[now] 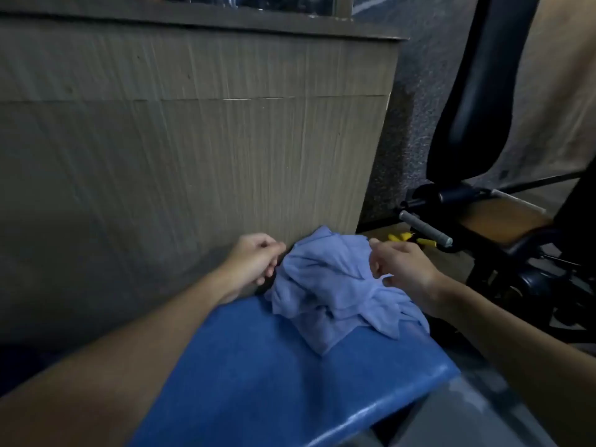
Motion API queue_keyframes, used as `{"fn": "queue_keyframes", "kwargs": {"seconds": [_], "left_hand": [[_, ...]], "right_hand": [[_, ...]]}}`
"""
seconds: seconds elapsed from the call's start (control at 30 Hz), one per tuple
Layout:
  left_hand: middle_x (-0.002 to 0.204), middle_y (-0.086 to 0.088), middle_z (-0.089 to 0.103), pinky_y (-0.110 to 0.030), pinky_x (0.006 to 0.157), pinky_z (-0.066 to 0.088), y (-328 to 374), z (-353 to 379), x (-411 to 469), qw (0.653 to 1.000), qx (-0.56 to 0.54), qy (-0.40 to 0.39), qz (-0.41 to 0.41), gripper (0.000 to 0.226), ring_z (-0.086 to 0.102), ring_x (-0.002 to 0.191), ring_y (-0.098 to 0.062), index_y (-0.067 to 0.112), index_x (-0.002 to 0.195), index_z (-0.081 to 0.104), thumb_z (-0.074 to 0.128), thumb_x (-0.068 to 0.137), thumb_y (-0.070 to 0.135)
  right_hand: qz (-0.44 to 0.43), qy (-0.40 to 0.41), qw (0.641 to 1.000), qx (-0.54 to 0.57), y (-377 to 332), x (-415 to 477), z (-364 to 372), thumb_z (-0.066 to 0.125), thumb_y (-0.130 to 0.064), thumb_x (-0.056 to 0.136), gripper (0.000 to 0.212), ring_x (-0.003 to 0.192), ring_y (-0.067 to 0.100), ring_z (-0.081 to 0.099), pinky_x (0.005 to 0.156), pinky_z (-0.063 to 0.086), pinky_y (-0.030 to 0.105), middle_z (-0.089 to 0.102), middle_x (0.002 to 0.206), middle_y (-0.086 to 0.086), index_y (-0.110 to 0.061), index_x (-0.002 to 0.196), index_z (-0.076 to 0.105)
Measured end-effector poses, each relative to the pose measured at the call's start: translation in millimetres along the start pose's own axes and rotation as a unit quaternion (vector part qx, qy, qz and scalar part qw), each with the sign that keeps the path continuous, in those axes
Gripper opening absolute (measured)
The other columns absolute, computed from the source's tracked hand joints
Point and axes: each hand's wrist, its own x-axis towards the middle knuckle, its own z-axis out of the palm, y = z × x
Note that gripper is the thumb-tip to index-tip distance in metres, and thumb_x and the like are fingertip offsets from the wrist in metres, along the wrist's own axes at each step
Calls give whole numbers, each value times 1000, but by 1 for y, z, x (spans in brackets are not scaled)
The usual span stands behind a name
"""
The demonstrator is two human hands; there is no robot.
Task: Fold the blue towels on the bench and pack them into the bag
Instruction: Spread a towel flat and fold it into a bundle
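A crumpled heap of light blue towels (pixel 335 291) lies at the far end of a bright blue bench (pixel 274 375). My left hand (pixel 254 258) hovers just left of the heap, fingers curled loosely, holding nothing that I can see. On the heap's right upper edge, my right hand (pixel 400 266) pinches the towel cloth between thumb and fingers. No bag is in view.
A tall grey wood-grain counter panel (pixel 193 140) stands right behind the bench. To the right is a gym machine with a black padded seat back (pixel 467 91), a metal handle bar (pixel 425 229) and yellow clips (pixel 400 237) on the floor.
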Motion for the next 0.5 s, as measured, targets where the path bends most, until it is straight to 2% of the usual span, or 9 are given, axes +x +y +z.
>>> {"fn": "queue_keyframes", "kwargs": {"seconds": [0.07, 0.13, 0.2, 0.27, 0.3, 0.33, 0.4, 0.43, 0.5], "left_hand": [[65, -4, 58, -21, 39, 33, -14, 5, 19, 997, 60, 40, 0, 10, 49, 51, -12, 7, 84, 63, 60, 92, 11], [67, -4, 59, -14, 38, 35, -36, 12, 37, 996, 75, 51, -26, 4, 49, 52, -10, 6, 89, 65, 63, 91, 9], [67, -2, 57, -9, 41, 38, -53, 18, 52, 994, 81, 61, -40, 5, 49, 55, -8, 7, 89, 64, 68, 89, 9], [70, -1, 56, -10, 53, 43, -68, 24, 64, 991, 102, 70, -46, 14, 51, 63, -10, 15, 81, 61, 73, 86, 10], [71, -2, 57, -15, 59, 45, -75, 27, 69, 990, 109, 71, -47, 16, 52, 66, -11, 16, 77, 61, 74, 85, 11], [72, -3, 59, -20, 64, 46, -80, 31, 72, 990, 115, 70, -48, 14, 53, 67, -12, 13, 77, 64, 75, 84, 11], [69, -3, 62, -24, 66, 46, -84, 37, 77, 990, 114, 72, -36, 8, 54, 66, -11, 3, 80, 70, 74, 83, 9], [66, -2, 61, -25, 65, 45, -86, 39, 80, 990, 111, 79, -28, 9, 53, 64, -10, 0, 80, 70, 74, 83, 7], [63, -1, 59, -26, 62, 43, -86, 42, 84, 990, 95, 103, -19, 9, 50, 61, -10, 0, 76, 68, 72, 83, 4]], "right_hand": [[0, 28, 999, -23, 9, 23, 0, 56, -26, 96, 32, 67, 15, 49, 61, 36, 27, 55, 68, 4, -9, 68, 56], [-2, 42, 997, -63, 24, 47, 4, 58, -22, 95, 31, 68, 14, 47, 59, 36, 26, 55, 73, 6, 0, 73, 61], [-14, 41, 993, -107, 34, 66, 9, 58, -19, 94, 33, 61, 13, 43, 54, 34, 25, 50, 70, 9, 13, 84, 61], [-26, 47, 988, -145, 40, 79, 14, 59, -17, 93, 35, 60, 24, 50, 54, 37, 27, 51, 70, 18, 17, 91, 59], [-24, 55, 987, -149, 45, 85, 16, 60, -18, 92, 35, 64, 31, 54, 57, 39, 31, 54, 71, 22, 17, 88, 59], [-21, 58, 985, -160, 48, 90, 17, 62, -17, 91, 33, 62, 33, 52, 57, 39, 35, 53, 65, 21, 12, 76, 58], [-18, 44, 982, -182, 56, 100, 19, 66, -14, 87, 43, 51, 17, 36, 52, 29, 32, 35, 48, 1, -8, 51, 42], [-13, 40, 981, -191, 59, 104, 20, 67, -11, 85, 45, 51, 13, 33, 53, 28, 30, 34, 47, -4, -10, 48, 41], [-6, 53, 978, -201, 60, 109, 19, 66, -5, 82, 27, 58, 14, 43, 58, 36, 32, 48, 54, 2, 2, 57, 59]]}}
